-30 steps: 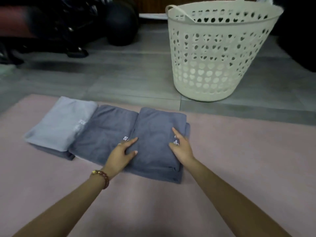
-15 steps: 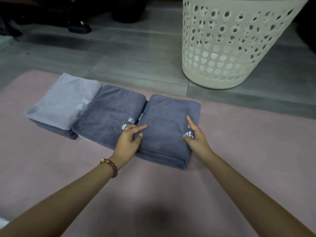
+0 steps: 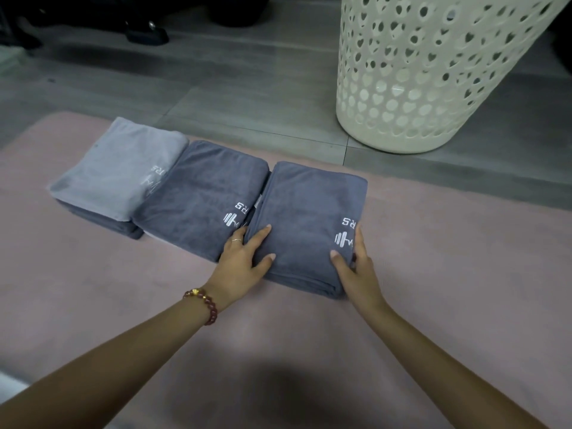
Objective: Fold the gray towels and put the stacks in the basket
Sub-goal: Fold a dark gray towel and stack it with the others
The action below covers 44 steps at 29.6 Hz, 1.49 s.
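Dark towel stack [image 3: 309, 218] lies on pink mat [image 3: 464, 274], closest to basket [image 3: 433, 88]. Left hand [image 3: 244, 261] and right hand [image 3: 356, 270] bracket its sides, thumbs on top, fingers straight, unclenched. Likely squaring it for lifting. Middle stack [image 3: 201, 196] and pale stack [image 3: 117, 168] sit left.

The basket [image 3: 418, 88] stood on the floor [image 3: 216, 88], just behind the far edge of the mat [image 3: 464, 274]. Before the basket and to its left, three towel stacks lay in a row on the mat: the right stack [image 3: 306, 212] nearest the basket, the middle stack [image 3: 198, 199] touching it, and the left stack [image 3: 114, 168] farthest off. The left hand [image 3: 244, 261] and right hand [image 3: 356, 270] rested on the side edges of the stack nearest the basket.
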Available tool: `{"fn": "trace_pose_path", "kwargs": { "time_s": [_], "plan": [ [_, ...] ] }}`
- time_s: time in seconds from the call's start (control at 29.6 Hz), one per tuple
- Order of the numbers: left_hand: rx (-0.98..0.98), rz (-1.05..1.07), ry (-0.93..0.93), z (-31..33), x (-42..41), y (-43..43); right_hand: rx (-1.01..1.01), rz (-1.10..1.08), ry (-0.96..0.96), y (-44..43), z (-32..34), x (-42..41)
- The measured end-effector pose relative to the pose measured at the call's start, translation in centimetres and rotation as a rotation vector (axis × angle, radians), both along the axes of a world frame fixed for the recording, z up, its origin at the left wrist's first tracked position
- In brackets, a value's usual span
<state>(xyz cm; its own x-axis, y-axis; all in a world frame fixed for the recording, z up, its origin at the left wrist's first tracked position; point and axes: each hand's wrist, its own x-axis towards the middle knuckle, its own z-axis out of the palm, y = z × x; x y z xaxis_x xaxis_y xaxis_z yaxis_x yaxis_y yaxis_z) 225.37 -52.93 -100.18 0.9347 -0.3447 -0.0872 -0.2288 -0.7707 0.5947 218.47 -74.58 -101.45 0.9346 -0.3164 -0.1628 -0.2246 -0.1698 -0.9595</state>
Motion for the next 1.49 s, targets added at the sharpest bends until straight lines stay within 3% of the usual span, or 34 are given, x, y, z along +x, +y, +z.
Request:
{"fn": "trace_pose_path", "kwargs": {
  "time_s": [0.1,0.27,0.41,0.57,0.78,0.91,1.01,1.12,1.32,1.39,1.49],
  "plan": [
    [0.01,-0.012,0.017,-0.4,0.4,0.4,0.124,0.142,-0.028,0.2,0.3,-1.6],
    [-0.1,-0.049,0.096,-0.1,1.1,0.5,0.221,0.178,-0.057,-0.1,1.0,-1.7],
    [-0.079,-0.073,0.129,0.3,1.7,0.8,0.148,0.256,-0.039,-0.5,1.2,-0.8],
    [-0.069,-0.105,0.168,0.4,2.0,1.1,-0.105,0.39,0.027,-1.4,1.7,0.0],
    [-0.157,-0.096,0.184,0.4,2.1,0.9,0.202,0.196,0.006,0.0,1.8,0.7],
    [-0.385,0.068,0.18,0.5,0.3,-0.4,0.281,0.091,0.068,-0.9,3.7,0.6],
    [-0.527,0.317,0.266,-0.2,-2.5,-3.0,0.404,0.078,0.144,-3.3,4.9,-1.4],
    [-0.358,0.596,0.329,-0.8,-4.3,-5.7,0.473,0.032,0.206,-5.0,5.4,-3.7],
    [-0.446,0.402,0.616,-0.6,-5.6,-5.8,0.466,0.044,0.226,-6.2,5.3,-6.4],
    [-0.45,0.292,0.655,-0.6,-6.1,-5.5,0.464,0.05,0.221,-6.2,4.8,-7.5],
    [-0.396,0.287,0.611,-0.3,-7.0,-5.6,0.442,0.037,0.199,-5.9,4.3,-8.4]
  ]
}}
